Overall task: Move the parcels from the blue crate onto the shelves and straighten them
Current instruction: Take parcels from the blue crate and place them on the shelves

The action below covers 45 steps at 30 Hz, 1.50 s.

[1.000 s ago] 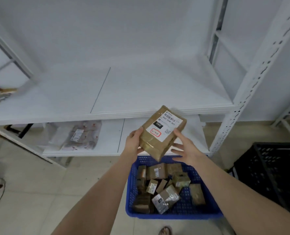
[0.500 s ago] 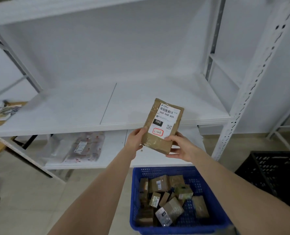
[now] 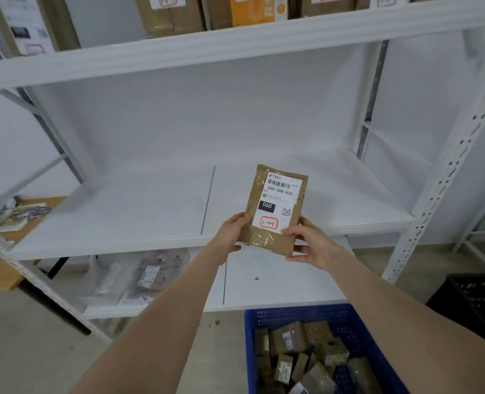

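Parcel (image 3: 275, 207) stood upright, long axis vertical, above front edge of middle shelf (image 3: 150, 211). Left hand (image 3: 232, 233) and right hand (image 3: 311, 243) gripped its lower corners; shelf lay just beyond fingers.

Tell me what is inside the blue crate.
Jumbled brown parcels, several with white labels, fill the blue crate. Whatever lies beneath them is covered, and the crate's near end is out of frame.
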Available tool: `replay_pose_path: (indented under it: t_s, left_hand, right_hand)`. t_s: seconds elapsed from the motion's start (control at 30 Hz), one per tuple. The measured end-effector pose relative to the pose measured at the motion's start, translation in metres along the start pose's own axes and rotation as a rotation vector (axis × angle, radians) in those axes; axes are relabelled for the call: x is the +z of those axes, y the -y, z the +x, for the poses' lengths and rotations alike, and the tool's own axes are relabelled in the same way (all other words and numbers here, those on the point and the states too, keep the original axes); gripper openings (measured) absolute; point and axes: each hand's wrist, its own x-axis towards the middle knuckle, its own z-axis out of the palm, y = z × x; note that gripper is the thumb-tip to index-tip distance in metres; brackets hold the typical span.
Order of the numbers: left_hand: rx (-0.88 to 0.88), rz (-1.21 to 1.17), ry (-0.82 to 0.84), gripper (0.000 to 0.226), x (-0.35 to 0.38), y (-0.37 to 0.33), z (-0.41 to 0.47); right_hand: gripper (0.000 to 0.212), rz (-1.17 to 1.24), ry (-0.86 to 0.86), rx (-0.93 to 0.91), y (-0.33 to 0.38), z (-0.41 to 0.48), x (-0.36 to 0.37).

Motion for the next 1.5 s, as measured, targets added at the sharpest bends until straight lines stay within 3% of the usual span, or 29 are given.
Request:
replay_pose_path:
  t_s: [0.07,0.23,0.6,0.87,1.07,1.27,1.5]
  left_hand:
    - [0.039,0.019,-0.016,0.029,-0.018,-0.013,-0.001]
    - [0.203,0.063,-0.08,0.048,-0.061,-0.052,-0.013]
    - [0.392,0.1,-0.218,0.018,-0.148,-0.1,-0.073]
    - [0.666,0.046,-0.4,0.024,-0.213,-0.164,-0.095]
    - [0.843,0.002,-0.433,0.024,-0.28,-0.223,-0.095]
    - [0.84,0.045,-0.377,0.028,-0.38,-0.255,-0.08]
    - [0.863,0.061,-0.33,0.032,-0.455,-0.277,-0.063]
  right_hand:
    - [0.065,0.001,0.001,-0.034,0.01,0.0,0.019]
    - [0.077,-0.022,0.03,-0.117,0.044,-0.003,0.068]
    - [0.073,-0.144,0.144,-0.31,0.104,-0.03,0.167]
    - [0.066,-0.194,0.055,-0.707,0.171,-0.059,0.234]
    - [0.071,-0.187,-0.009,-0.89,0.227,-0.06,0.308]
    - [0.076,-0.195,-0.073,-0.955,0.253,-0.039,0.404]
    - [0.064,-0.216,-0.128,-0.983,0.275,-0.02,0.478]
